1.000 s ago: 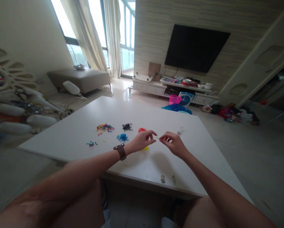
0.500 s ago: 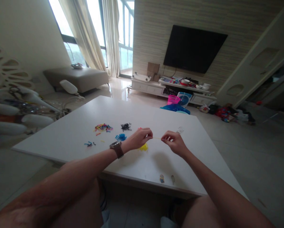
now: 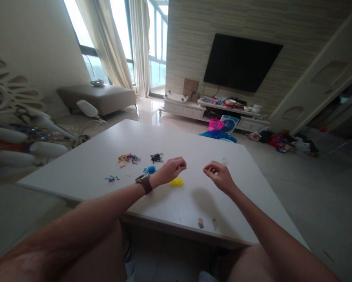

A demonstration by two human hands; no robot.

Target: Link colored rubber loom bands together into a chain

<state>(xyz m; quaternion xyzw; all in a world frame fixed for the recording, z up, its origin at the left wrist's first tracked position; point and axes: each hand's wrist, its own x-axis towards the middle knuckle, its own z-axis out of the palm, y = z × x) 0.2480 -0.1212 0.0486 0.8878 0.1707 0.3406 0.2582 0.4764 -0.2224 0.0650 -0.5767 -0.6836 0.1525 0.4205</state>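
Observation:
Above the table, my left hand (image 3: 176, 168), with a watch on its wrist, pinches a small yellow rubber band (image 3: 188, 167) whose short end sticks out to the right. My right hand (image 3: 217, 174) is a short gap away, thumb and fingers drawn together, and nothing shows in them. Just below my left hand lies a pile of yellow rubber bands (image 3: 176, 183). Beside that wrist is a blue pile (image 3: 149, 170), partly covered by the arm. Black bands (image 3: 156, 158) and a mixed-colour heap (image 3: 129, 158) lie farther left.
The white table (image 3: 152, 137) carries a few loose bands (image 3: 111, 178) at left, a small cartoon figure charm (image 3: 200, 223) and another small piece (image 3: 214, 224) near the front edge. A clear item (image 3: 224, 161) lies beyond my right hand. A pink basket (image 3: 216, 125) stands past the table.
The band stretched between both hands has come away from my right hand and now shows short at my left fingertips. The hands are slightly farther apart.

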